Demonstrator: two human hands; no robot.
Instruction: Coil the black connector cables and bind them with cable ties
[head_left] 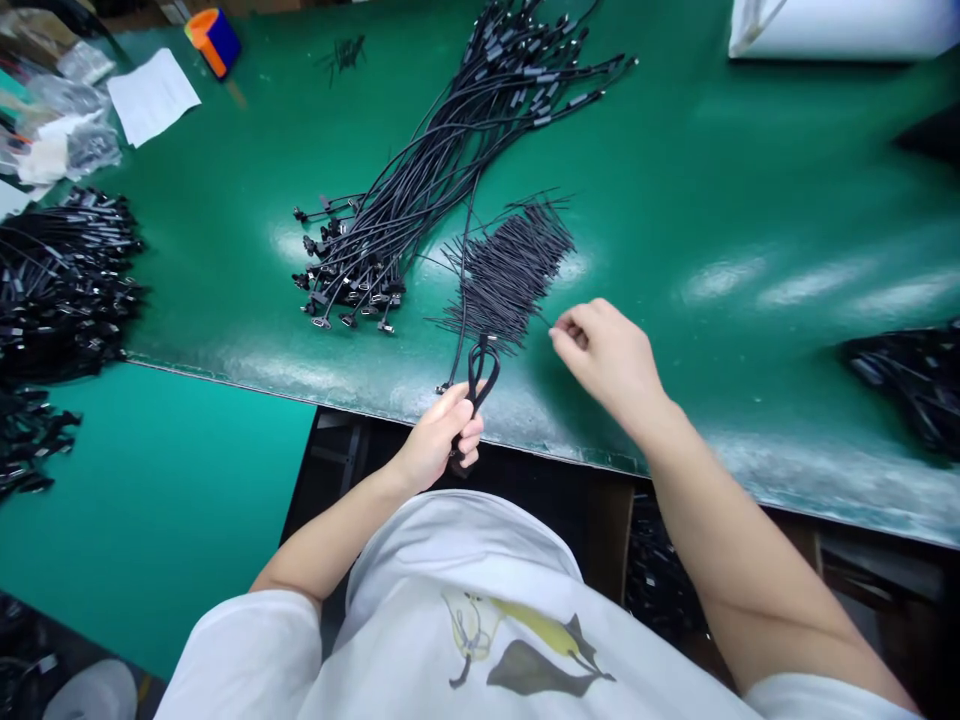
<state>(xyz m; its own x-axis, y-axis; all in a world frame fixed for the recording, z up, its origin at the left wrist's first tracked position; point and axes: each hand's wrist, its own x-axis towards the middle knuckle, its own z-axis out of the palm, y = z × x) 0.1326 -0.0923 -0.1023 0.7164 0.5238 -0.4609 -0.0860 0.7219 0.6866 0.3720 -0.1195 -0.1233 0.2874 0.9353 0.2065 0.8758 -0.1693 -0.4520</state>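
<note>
Left hand (439, 440) clenched around a looped black cable (484, 372), held just off the front edge of a green bench mat (675, 200) — its fingers curled closed over the strands. Right hand (607, 365) raised beside a sheaf of short, thin black wires (510, 275), its fingertips (561, 335) pinched together; whether they grasp a wire is too fine to tell. One strand from the loop runs up past the sheaf to a fanned bundle of long black connector cables (450, 180) lying on the mat. Further heaps of black cables (60, 280) at the bench's left — another (907, 385) at its right
</note>
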